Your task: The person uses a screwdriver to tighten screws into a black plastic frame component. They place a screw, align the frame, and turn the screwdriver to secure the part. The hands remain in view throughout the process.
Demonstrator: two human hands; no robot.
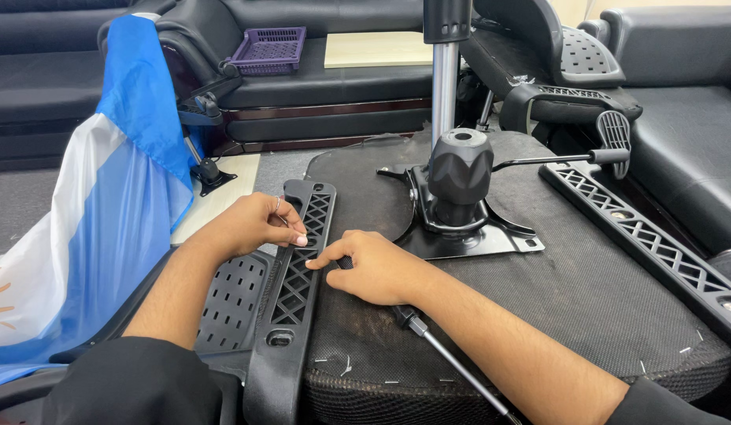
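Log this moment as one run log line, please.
left hand: fingers on armrest bracket | right hand: grips screwdriver, touching bracket | seat underside facing up

we see no packages, labels, signs or screens anywhere in this view.
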